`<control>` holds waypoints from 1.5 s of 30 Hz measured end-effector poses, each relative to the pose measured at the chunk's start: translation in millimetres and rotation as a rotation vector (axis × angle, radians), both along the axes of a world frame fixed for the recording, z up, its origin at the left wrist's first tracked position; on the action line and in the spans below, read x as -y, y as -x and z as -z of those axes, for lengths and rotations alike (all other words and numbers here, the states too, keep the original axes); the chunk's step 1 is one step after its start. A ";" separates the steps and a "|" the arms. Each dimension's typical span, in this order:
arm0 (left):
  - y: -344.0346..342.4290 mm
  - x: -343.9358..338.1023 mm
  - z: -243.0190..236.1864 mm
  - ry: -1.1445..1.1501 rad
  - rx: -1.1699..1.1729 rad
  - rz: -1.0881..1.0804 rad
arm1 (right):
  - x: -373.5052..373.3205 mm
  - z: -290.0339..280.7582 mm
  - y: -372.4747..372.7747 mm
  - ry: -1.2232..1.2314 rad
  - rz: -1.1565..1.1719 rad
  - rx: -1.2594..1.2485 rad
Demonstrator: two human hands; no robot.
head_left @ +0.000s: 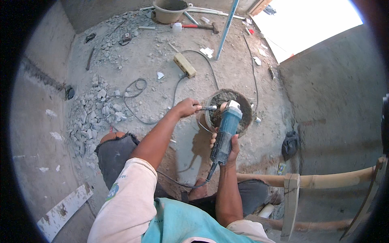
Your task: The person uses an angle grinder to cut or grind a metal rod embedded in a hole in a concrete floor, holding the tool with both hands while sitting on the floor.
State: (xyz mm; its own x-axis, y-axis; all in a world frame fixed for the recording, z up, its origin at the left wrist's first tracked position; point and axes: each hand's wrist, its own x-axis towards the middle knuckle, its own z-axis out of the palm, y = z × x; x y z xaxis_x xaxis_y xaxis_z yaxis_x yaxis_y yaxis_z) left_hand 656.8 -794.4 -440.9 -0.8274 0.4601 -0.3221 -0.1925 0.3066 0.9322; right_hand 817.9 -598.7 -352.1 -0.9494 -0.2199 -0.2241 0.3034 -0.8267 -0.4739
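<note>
My right hand (231,148) is wrapped round the body of a teal and dark angle grinder (229,125), held with its silver head up and its cord hanging toward me. My left hand (189,107) is closed on a slim dark tool (208,108) beside the grinder's head; its exact kind is unclear. A round, tan object shows just left of the head, partly hidden. Behind and below the grinder is a bucket of grey mortar (219,96), partly covered by it.
Rubble (91,125) lies along the left wall. A power strip (184,65), cables, a hammer (202,26), another bucket (170,15) and an upright blue pipe (225,36) are farther off. A wooden ladder (336,178) is at my right, and a black bag (290,146) sits by the wall.
</note>
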 end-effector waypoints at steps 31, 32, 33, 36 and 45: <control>5.8 -1.2 23.6 0.111 -0.070 -0.002 | 9.7 13.2 6.7 -0.111 -0.099 0.070; 5.5 -0.9 23.6 0.106 -0.064 -0.007 | 9.9 12.6 6.7 -0.129 -0.095 0.070; 5.1 -1.7 22.4 0.100 -0.059 -0.013 | 9.9 11.3 6.7 -0.149 -0.091 0.070; 3.9 -2.9 20.1 0.084 -0.057 -0.029 | 11.0 7.5 6.2 -0.168 -0.086 0.074; 0.8 -4.9 9.6 0.077 -0.068 -0.046 | 6.5 10.0 5.5 -0.116 -0.096 0.070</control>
State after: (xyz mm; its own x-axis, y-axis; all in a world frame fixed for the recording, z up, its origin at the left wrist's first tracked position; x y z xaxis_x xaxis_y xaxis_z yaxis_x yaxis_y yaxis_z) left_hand 656.0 -789.5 -450.5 -0.8681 0.3969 -0.2980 -0.1456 0.3704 0.9174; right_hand 812.4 -605.2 -362.1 -0.9064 -0.2777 -0.3182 0.4140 -0.7334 -0.5392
